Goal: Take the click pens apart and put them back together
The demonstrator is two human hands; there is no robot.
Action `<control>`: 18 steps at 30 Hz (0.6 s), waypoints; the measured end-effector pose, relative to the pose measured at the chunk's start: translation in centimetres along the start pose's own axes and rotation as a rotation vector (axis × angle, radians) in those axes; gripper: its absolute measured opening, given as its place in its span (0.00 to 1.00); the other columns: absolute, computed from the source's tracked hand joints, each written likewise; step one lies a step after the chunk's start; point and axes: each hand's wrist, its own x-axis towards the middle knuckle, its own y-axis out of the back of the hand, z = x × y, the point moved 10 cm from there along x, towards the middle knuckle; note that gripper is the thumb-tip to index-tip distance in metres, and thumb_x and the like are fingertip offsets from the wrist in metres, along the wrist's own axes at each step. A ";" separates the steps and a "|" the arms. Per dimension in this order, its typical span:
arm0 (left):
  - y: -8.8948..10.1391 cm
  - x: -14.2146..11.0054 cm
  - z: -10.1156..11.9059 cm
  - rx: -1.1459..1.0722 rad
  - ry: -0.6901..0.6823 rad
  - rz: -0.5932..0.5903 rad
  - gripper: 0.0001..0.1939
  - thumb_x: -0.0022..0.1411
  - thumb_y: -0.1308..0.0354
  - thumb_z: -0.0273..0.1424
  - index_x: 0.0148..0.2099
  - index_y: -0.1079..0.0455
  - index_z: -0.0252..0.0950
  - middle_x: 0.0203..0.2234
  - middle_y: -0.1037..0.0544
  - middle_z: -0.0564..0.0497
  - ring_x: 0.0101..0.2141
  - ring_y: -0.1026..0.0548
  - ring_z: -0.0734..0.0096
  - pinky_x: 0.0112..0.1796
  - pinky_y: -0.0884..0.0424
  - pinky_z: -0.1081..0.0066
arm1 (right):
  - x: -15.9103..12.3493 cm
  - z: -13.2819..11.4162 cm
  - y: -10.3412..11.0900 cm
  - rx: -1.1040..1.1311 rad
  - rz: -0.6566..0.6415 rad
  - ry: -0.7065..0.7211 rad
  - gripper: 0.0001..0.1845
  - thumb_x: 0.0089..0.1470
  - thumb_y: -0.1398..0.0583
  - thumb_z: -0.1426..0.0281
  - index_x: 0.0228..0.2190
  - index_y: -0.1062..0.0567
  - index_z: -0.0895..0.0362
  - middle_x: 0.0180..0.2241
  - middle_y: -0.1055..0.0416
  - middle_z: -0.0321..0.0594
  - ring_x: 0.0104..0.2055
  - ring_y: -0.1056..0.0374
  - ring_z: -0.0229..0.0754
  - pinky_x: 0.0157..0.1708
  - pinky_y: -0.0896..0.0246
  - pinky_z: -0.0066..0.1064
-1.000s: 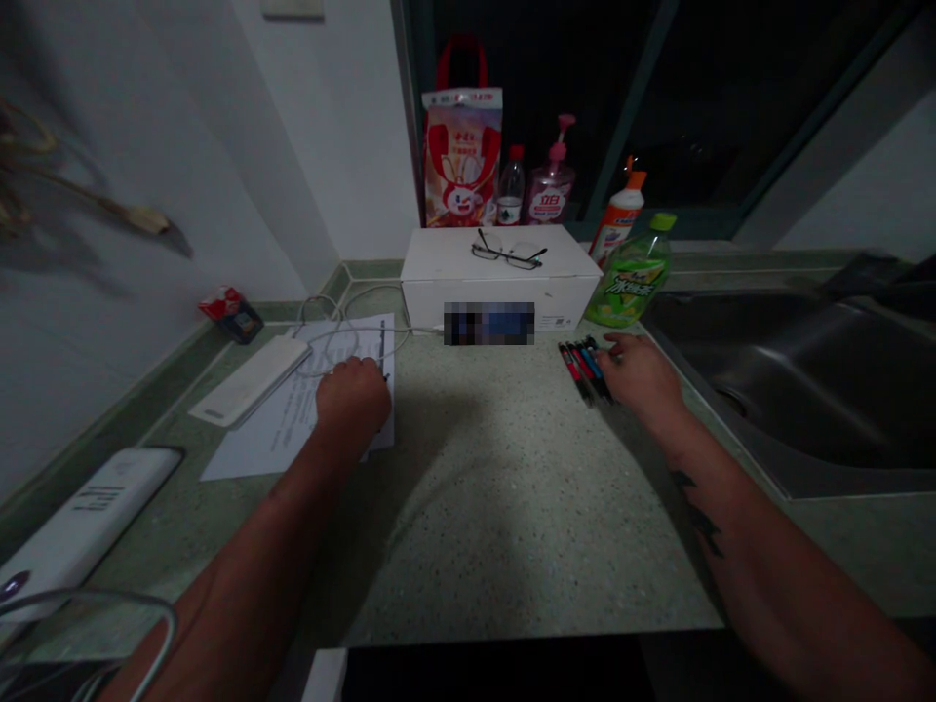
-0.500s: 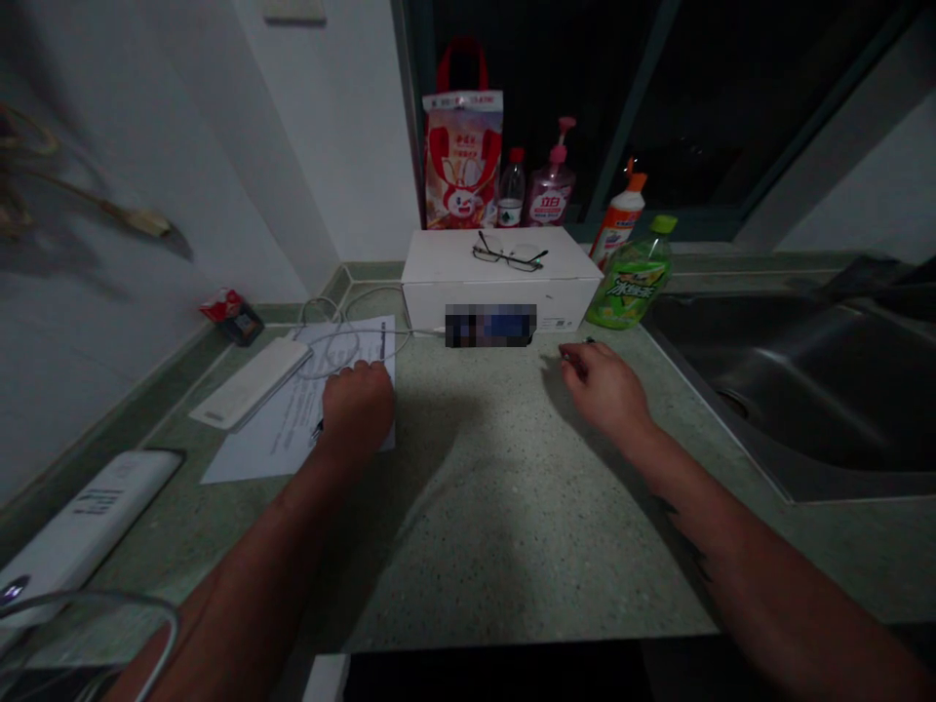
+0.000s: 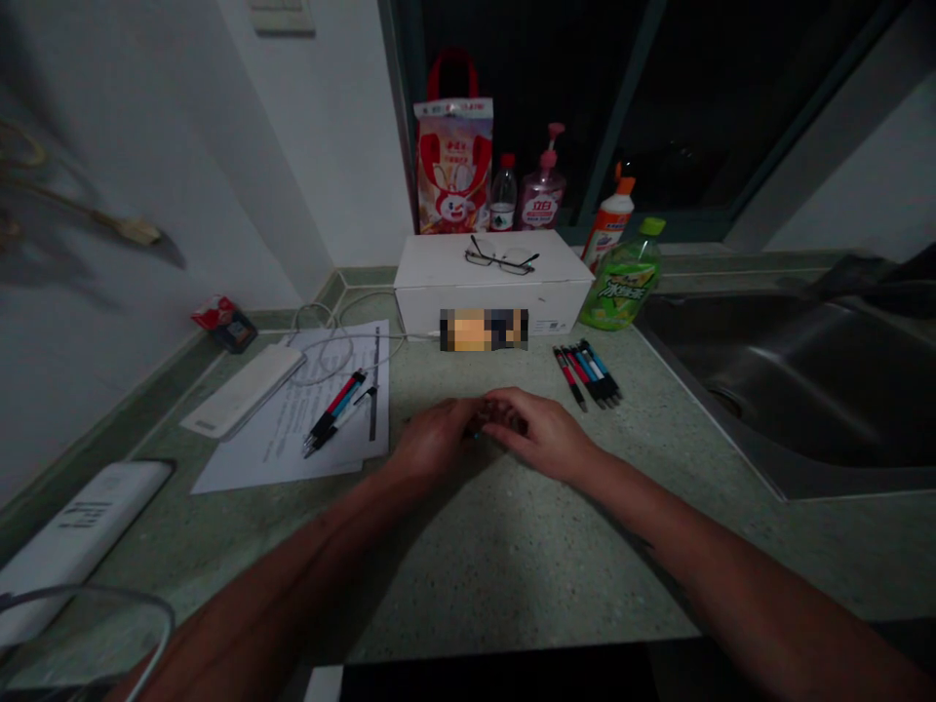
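Observation:
My left hand (image 3: 437, 434) and my right hand (image 3: 545, 429) meet over the middle of the counter, fingertips touching. Both are closed, with fingers curled inward. A small teal glint shows between them, but whatever they hold is mostly hidden. To the left, several pens (image 3: 337, 409), red, blue and white with black grips, lie together on the printed sheets of paper (image 3: 282, 444). On the right, beyond my right hand, a row of several more pens (image 3: 585, 373) lies on the bare counter, side by side and slightly slanted.
Behind the hands stands a white box (image 3: 483, 288) with eyeglasses (image 3: 501, 258) on top and a phone (image 3: 483, 330) leaning on its front. A green detergent bottle (image 3: 625, 278) is beside it, near the sink (image 3: 775, 370). At left lie a white power bank (image 3: 245, 390) and a power strip (image 3: 88, 526).
My left hand has moved right, off the paper, and my right hand has come left and nearer to me, so they now meet. Pens at both sides are uncovered.

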 end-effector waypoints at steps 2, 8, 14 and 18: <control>-0.1 0.2 -0.1 -0.004 0.031 0.011 0.22 0.61 0.44 0.19 0.56 0.28 0.36 0.43 0.19 0.44 0.45 0.21 0.57 0.45 0.26 0.60 | -0.1 0.3 0.3 0.038 0.026 -0.037 0.15 0.62 0.35 0.64 0.48 0.28 0.55 0.35 0.23 0.38 0.34 0.27 0.41 0.34 0.35 0.32; -0.6 0.4 0.2 -0.107 -0.040 0.055 0.39 0.54 0.38 0.19 0.67 0.40 0.36 0.47 0.21 0.42 0.48 0.23 0.53 0.49 0.25 0.54 | -0.3 -1.0 -1.2 -0.059 -0.073 -0.021 0.13 0.59 0.33 0.66 0.44 0.27 0.54 0.37 0.22 0.39 0.35 0.26 0.43 0.35 0.35 0.34; -0.3 0.0 1.3 -0.111 -0.138 0.104 0.32 0.60 0.42 0.18 0.66 0.38 0.36 0.52 0.22 0.41 0.52 0.25 0.55 0.52 0.26 0.54 | -0.2 -0.7 -1.1 -0.150 -0.033 0.001 0.08 0.63 0.42 0.73 0.43 0.25 0.54 0.41 0.21 0.43 0.41 0.25 0.46 0.40 0.36 0.37; 1.4 0.1 0.1 -0.022 -0.061 0.173 0.14 0.66 0.42 0.24 0.53 0.26 0.35 0.44 0.20 0.43 0.46 0.23 0.56 0.48 0.26 0.56 | 0.0 2.3 2.1 0.068 0.140 -0.123 0.10 0.65 0.44 0.66 0.41 0.24 0.55 0.34 0.22 0.40 0.34 0.27 0.43 0.34 0.36 0.34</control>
